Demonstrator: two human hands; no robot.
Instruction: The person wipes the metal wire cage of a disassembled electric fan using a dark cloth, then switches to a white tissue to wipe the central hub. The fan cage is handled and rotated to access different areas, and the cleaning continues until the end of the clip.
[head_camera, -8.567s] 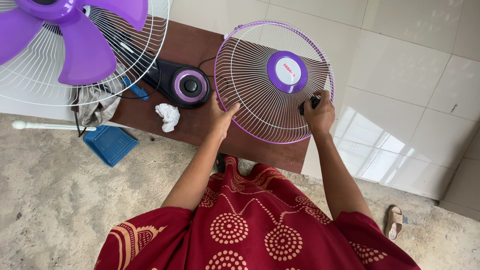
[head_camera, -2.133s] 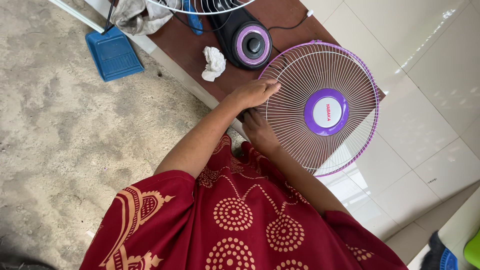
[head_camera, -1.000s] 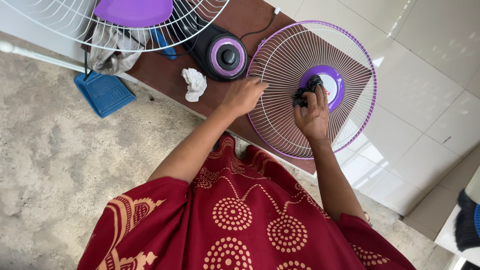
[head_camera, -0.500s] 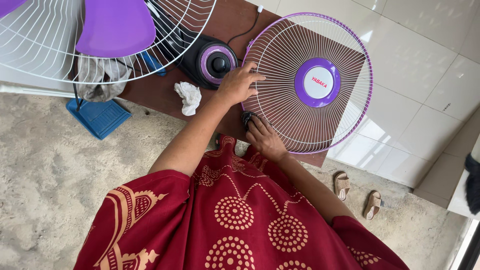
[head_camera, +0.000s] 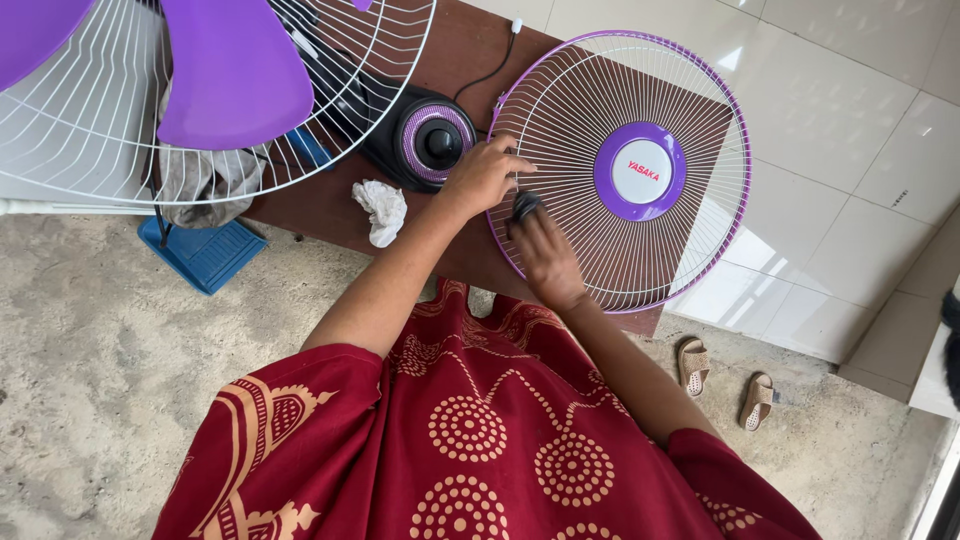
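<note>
The left hand (head_camera: 482, 176) lies flat on the near-left rim of the round fan grille (head_camera: 690, 130), its fingers (head_camera: 512, 160) stretched forward and only slightly parted, resting on the white wires without curling round them. Just beside it, toward the body, the right hand (head_camera: 546, 255) presses a small dark cloth (head_camera: 524, 205) onto the wires; its fingers are bunched and bent over the cloth, which pokes out past the fingertips and almost touches the left hand's fingers. The grille lies face up on a brown table (head_camera: 330, 205), partly overhanging the table's right edge above the pale tiled floor (head_camera: 860, 150), and its purple centre cap (head_camera: 641, 172) sits well beyond the fingers, to their right. Left of the left hand, just past the wrist, stands a black motor housing with a purple ring (head_camera: 428, 144), close to the grille's edge, with a cable running away behind it. Nearer the body on that side lies a crumpled white tissue (head_camera: 382, 208). Farther left, a second wire guard with purple blades (head_camera: 215, 75) hangs over the table corner, a grey rag (head_camera: 205, 185) and a blue dustpan (head_camera: 200, 255) below it. Two sandals (head_camera: 722, 382) lie on the concrete ground to the right of the right forearm.
</note>
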